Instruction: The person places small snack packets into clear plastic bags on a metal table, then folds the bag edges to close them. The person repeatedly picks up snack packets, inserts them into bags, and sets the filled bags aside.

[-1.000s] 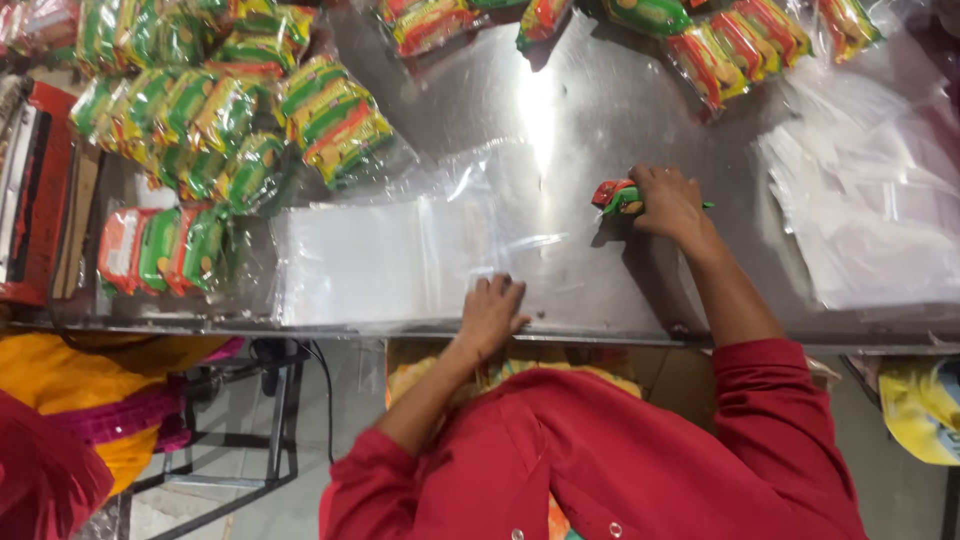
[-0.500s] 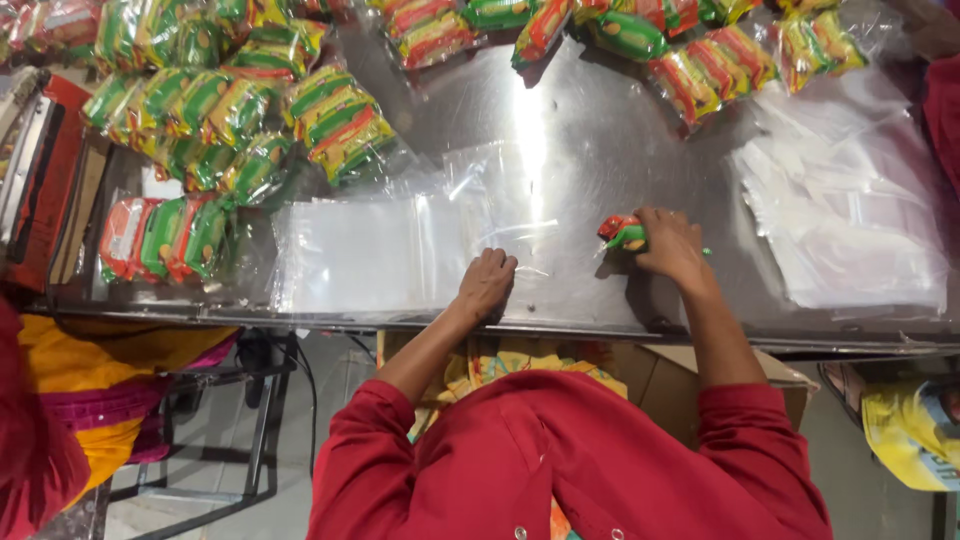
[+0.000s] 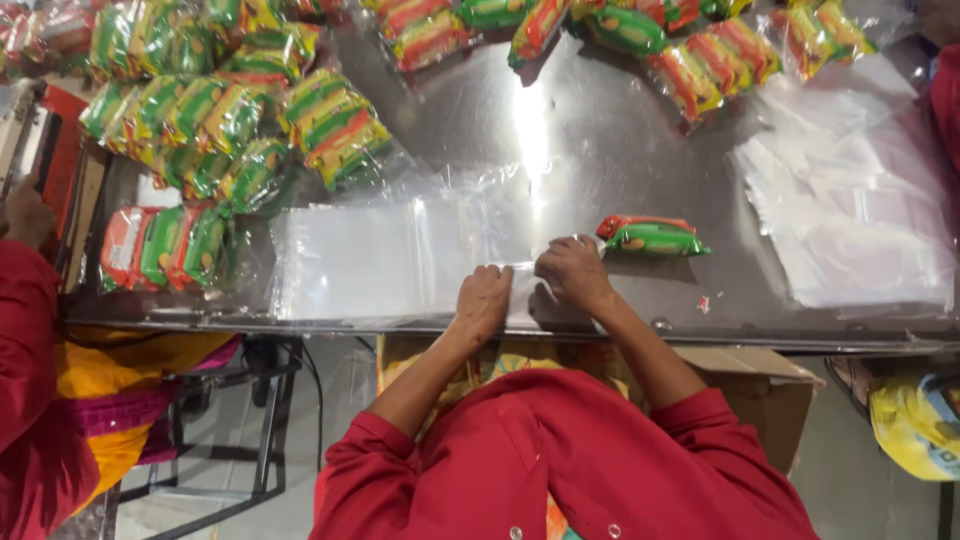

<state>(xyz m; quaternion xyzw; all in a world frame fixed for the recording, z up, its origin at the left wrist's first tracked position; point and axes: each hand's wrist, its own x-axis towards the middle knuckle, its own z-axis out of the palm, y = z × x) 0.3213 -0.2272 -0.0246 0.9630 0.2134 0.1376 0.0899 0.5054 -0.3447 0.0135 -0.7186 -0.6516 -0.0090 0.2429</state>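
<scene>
Head view: right hand point(image 3: 575, 275) now brought off snack packets point(image 3: 652, 236), which are left lying just right of it on steel table point(image 3: 640, 130). Both hands, left hand point(image 3: 484, 300) included, now pinched on edge of clear plastic bag point(image 3: 400, 255); bag opening judged underway.

**A count of what lies on the steel table**

Two hands work at the table's near edge: the left hand point(image 3: 484, 298) and the right hand point(image 3: 573, 272), side by side.

At three o'clock of the right hand lie two loose snack packets point(image 3: 652, 235), one red and one green, touching.

There are two heaps of clear plastic bags: one stack point(image 3: 360, 262) at nine o'clock of the hands, another pile point(image 3: 850, 215) at three o'clock.

Filled multi-packs point(image 3: 335, 125) crowd ten through one o'clock; too many overlap for an exact count, roughly a dozen or more.

One cardboard box point(image 3: 775, 385) sits below the table.
</scene>
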